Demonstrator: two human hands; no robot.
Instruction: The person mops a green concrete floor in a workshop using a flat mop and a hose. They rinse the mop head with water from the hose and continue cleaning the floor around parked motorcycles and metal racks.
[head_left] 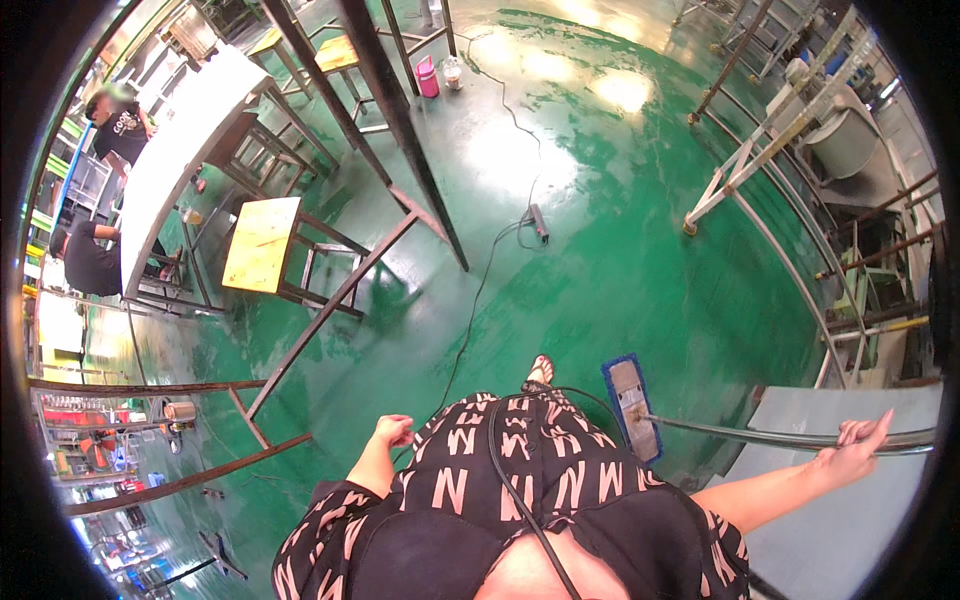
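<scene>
A flat floor mop (631,410) with a blue-fringed grey pad lies on the green floor, just right of my body. Its shiny metal handle (740,433) stretches off to the right. Around that handle, near the right rim, the fingers of my right hand (856,446) are curled, with one finger pointing out. My left hand (395,430) hangs at my left side, its fingers loosely closed and nothing visible in them. A black cable (512,480) runs down the front of my patterned black clothing.
A power strip (539,224) and its cord lie on the floor ahead. Wooden-topped stools (262,245) and metal frames stand left, by a long white table (190,130) with two people. Metal racks (745,165) line the right. A pink bag (428,78) sits far ahead.
</scene>
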